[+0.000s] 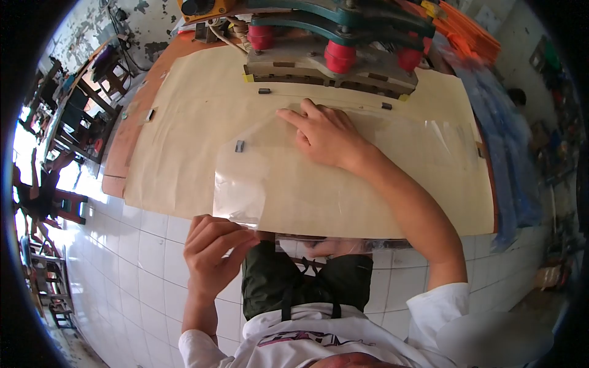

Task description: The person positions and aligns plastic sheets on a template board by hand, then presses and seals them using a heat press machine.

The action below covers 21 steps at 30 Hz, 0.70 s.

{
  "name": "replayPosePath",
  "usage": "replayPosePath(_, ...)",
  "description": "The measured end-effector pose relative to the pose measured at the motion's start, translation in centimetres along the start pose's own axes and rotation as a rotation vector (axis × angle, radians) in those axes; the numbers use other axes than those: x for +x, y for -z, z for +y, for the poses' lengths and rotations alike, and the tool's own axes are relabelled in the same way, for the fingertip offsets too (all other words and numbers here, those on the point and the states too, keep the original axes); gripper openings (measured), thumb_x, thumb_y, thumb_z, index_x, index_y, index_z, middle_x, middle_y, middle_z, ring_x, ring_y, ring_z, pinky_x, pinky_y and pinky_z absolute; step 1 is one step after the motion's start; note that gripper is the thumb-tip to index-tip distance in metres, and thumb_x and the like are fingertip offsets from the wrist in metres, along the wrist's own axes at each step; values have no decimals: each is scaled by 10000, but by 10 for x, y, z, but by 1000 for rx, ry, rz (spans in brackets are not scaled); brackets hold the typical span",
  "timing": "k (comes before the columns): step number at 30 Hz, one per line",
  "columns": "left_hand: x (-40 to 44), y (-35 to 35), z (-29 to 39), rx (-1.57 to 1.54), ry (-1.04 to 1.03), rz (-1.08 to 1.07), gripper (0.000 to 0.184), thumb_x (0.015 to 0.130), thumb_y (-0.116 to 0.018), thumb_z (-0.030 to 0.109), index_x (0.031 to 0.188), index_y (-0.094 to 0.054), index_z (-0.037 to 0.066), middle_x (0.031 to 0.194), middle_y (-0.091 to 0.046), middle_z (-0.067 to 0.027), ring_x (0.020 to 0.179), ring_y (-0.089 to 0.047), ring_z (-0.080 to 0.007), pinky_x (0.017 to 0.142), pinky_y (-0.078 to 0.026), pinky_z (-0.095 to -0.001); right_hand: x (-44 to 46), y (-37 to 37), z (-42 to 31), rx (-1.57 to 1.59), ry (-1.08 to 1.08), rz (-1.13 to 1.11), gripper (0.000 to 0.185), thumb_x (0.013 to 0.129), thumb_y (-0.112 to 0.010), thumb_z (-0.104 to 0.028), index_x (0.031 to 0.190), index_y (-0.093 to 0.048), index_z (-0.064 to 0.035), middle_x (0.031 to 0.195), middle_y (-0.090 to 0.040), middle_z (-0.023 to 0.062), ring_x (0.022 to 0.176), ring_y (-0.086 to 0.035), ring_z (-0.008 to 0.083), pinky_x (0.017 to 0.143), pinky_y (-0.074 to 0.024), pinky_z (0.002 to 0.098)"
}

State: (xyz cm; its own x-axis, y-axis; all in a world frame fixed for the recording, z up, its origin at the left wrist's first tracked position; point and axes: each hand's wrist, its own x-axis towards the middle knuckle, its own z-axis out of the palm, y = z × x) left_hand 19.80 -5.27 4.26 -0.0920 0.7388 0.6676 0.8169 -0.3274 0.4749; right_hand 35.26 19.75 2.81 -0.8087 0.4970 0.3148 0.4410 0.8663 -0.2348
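A sheet of clear plastic film [240, 184] lies over the beige-covered table top, its near end reaching the front edge. My left hand [215, 245] is at that edge, thumb and fingers pinched on the film's near corner. My right hand [331, 135] rests palm down farther back on the table, index finger stretched out toward the left, touching the surface where the film appears to run. The film's exact outline is hard to make out because it is transparent. A small dark block [240, 146] sits at the film's left side.
At the back stands a press-like machine [337, 30] with green arms, red cylinders and a flat plate. More small blocks [264, 91] [386, 106] lie before it. Blue plastic [509, 159] hangs on the right, near orange material [469, 34]. Stools [70, 205] stand at left.
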Motion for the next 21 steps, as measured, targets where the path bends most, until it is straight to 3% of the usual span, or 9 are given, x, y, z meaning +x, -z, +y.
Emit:
replayPosePath(3,-4,-10,3,7,-41,-75,201,640,-856,88,789,-722,113,756,-655,23,690,-602,-156,663,-428,-309,2,4,-2,33,-70,-108,514,882,-513,-199,1394,-493,-155,1202,-528,219,1068,-579,421,974,-430,539)
replayPosePath(13,-14,-24,3,17,-95,-92,187,628,-867,128,761,-736,122,729,-654,22,667,-591,-155,639,-435,-321,4,3,-3,34,-106,-123,493,875,-511,-206,1361,-536,-124,1184,-537,220,1054,-590,414,946,-447,542)
replayPosePath(15,-15,-25,2,17,-103,-102,189,628,-867,128,765,-737,123,731,-655,24,665,-588,-155,639,-433,-322,2,-2,-2,-29,-38,28,505,837,-527,-136,1338,-583,-153,1028,-554,177,904,-617,371,845,-499,497)
replayPosePath(18,-18,-23,-1,24,-106,-119,191,629,-867,128,772,-740,124,736,-658,26,664,-583,-155,642,-431,-325,2,3,-3,29,-92,-92,479,861,-524,-196,1332,-564,-119,1127,-550,220,1018,-607,404,922,-464,527)
replayPosePath(21,-24,-22,-3,33,-100,-123,192,631,-867,129,778,-744,124,743,-659,26,670,-583,-156,647,-430,-325,3,5,-3,63,-95,-86,460,856,-524,-188,1307,-586,-119,1093,-560,215,1013,-610,397,916,-470,524)
